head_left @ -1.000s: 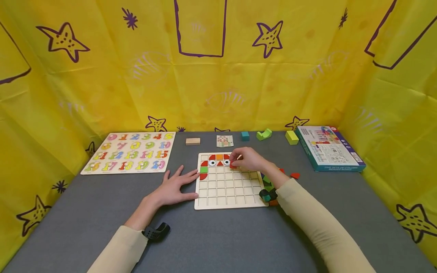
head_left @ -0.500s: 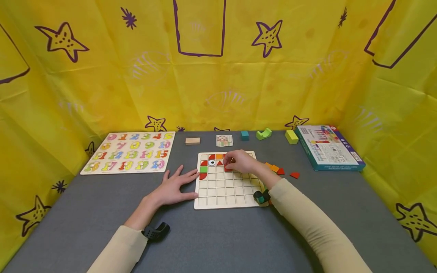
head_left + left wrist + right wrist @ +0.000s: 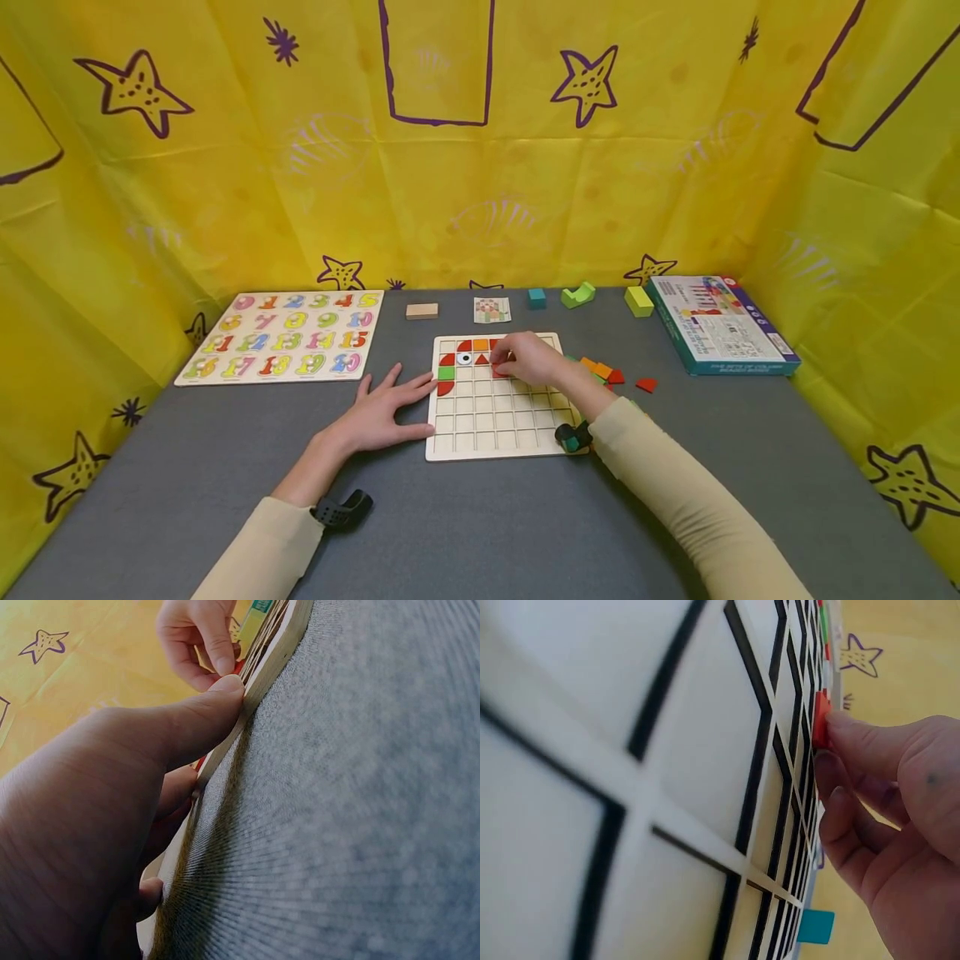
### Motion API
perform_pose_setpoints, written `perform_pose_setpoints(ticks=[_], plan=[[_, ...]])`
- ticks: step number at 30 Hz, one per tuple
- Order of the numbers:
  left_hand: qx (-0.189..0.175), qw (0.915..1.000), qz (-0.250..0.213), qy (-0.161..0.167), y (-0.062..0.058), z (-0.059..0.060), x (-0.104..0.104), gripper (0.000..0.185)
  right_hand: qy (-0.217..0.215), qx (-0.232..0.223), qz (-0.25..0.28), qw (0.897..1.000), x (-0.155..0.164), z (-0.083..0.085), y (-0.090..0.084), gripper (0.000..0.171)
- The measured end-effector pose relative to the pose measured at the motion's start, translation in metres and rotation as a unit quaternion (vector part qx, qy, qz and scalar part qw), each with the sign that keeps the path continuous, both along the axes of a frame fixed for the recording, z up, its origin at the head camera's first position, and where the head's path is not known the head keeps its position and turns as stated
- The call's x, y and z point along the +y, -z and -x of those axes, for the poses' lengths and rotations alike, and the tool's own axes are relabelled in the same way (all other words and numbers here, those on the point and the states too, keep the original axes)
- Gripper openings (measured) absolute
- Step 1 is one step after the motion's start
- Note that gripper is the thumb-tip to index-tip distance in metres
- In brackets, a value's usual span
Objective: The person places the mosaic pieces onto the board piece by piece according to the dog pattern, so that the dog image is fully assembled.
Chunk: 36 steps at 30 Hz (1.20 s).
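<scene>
A pale wooden grid board (image 3: 502, 425) lies flat on the grey table. Its upper left squares hold red pieces, an orange square (image 3: 480, 345), a green square (image 3: 447, 372) and a round eye tile (image 3: 465, 359). My right hand (image 3: 534, 358) is over the upper part of the board and pinches a small red tile (image 3: 821, 724) between thumb and fingers, right at the grid. The tile's exact shape is mostly hidden by the fingertips. With spread fingers, my left hand (image 3: 378, 417) touches the board's left edge; its thumb (image 3: 202, 724) rests along that edge.
Loose coloured tiles (image 3: 600, 368) lie right of the board, partly behind the right forearm. Behind it stand a wooden block (image 3: 422, 311), a picture card (image 3: 492, 310), a teal cube (image 3: 536, 298), and green (image 3: 578, 294) and yellow blocks (image 3: 638, 301). A number puzzle (image 3: 281, 337) and a box (image 3: 723, 325) flank these.
My right hand has shifted left across the board with the red tile, now covering the second eye tile; more loose tiles show behind the wrist. My left hand stays put.
</scene>
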State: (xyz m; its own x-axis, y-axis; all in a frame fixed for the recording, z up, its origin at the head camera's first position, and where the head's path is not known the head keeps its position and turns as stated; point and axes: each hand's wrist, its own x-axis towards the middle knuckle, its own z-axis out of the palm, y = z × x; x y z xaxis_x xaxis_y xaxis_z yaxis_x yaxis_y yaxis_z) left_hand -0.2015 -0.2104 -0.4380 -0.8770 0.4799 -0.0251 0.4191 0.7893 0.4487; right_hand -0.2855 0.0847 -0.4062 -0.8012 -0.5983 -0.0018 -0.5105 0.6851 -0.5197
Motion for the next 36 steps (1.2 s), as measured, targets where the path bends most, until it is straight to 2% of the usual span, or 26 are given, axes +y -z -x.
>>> perform_pose_setpoints(ticks=[5,15,26,36], plan=[[0.004,1.0000,-0.001,0.002,-0.0001,-0.0006,-0.0002,0.082,-0.003,0.005,-0.010,1.000,0.0004,-0.0006,0.0021,0.015],[0.001,1.0000,0.003,0.000,-0.0015,-0.0003,0.0001,0.082,-0.010,0.020,-0.027,0.999,0.0013,-0.0038,-0.0013,0.011],[0.002,1.0000,0.006,0.000,-0.0004,0.0003,-0.0002,0.083,-0.006,0.006,-0.033,0.999,0.0010,-0.0039,-0.0023,0.015],[0.001,1.0000,0.003,0.000,-0.0011,0.0000,-0.0005,0.082,-0.004,-0.010,-0.002,1.000,0.0065,-0.0050,-0.0064,0.016]])
